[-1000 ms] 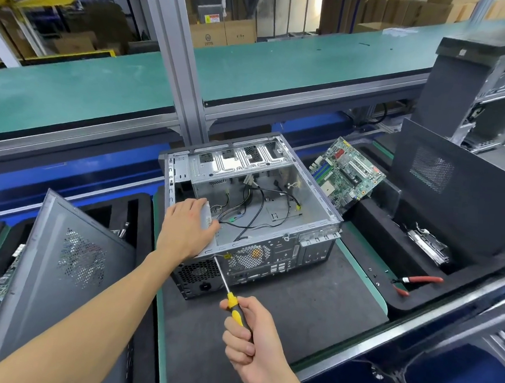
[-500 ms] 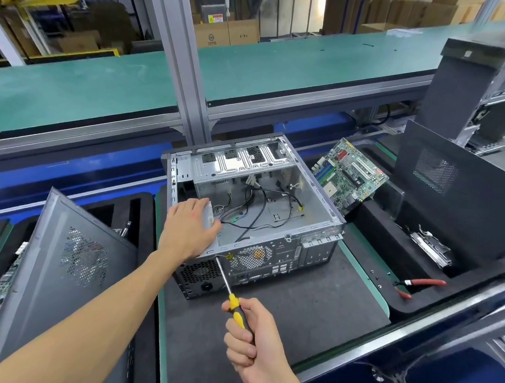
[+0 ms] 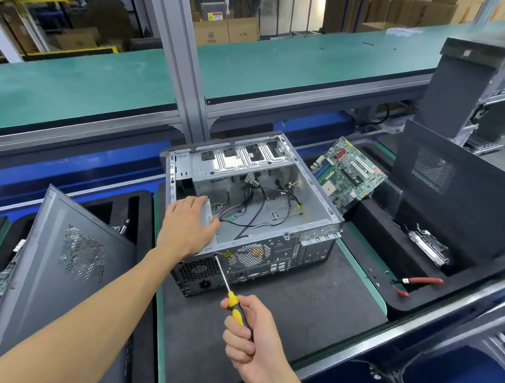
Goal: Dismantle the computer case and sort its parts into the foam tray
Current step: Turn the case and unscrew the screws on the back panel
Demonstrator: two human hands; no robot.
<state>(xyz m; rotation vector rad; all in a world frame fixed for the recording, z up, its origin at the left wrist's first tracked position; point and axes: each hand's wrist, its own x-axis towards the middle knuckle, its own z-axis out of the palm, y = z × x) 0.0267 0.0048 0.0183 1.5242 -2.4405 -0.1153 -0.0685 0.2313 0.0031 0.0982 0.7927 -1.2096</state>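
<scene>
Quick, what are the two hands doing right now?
Left hand: open, resting flat on the power supply in the computer case.
Right hand: holding the screwdriver.

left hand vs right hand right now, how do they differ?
The left hand lies on the power supply in the computer case, fingers fairly straight; the right hand is curled round the screwdriver handle. The left is over the case, the right in front of it. Both are bare.

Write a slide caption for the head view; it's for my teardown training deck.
Left hand steadies the open computer case while the right hand drives a screwdriver into its rear panel.
</scene>
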